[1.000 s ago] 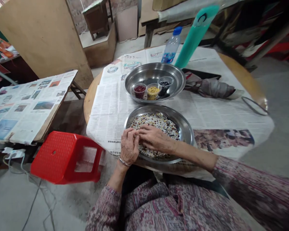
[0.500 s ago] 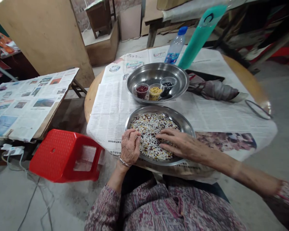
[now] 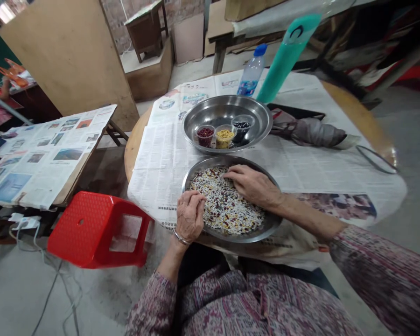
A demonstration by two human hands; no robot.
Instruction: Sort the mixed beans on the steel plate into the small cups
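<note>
A steel basin (image 3: 271, 228) at the table's near edge holds a mix of white grains (image 3: 227, 212) with dark red, yellow and black beans. My left hand (image 3: 190, 217), with a bangle on its wrist, is closed on the basin's left rim. Inside the basin, my right hand (image 3: 254, 186) rests over the far part of the grains, fingers bent and fingertips together; what they may pinch is hidden. A second steel basin (image 3: 210, 112) just behind holds small clear cups of red beans (image 3: 205, 133), yellow beans (image 3: 225, 136) and black beans (image 3: 242, 125).
Newspaper (image 3: 161, 158) covers the round table. Behind the basins stand a plastic bottle (image 3: 254, 70) and a tall teal container (image 3: 287, 56); a folded umbrella (image 3: 311, 130) lies to the right. A red stool (image 3: 87, 228) and another newspaper-covered table (image 3: 45, 158) are at left.
My right hand has moved toward the far side of the basin, and its fingers have drawn together from spread. The grains have shifted about. My left hand stays on the rim.
</note>
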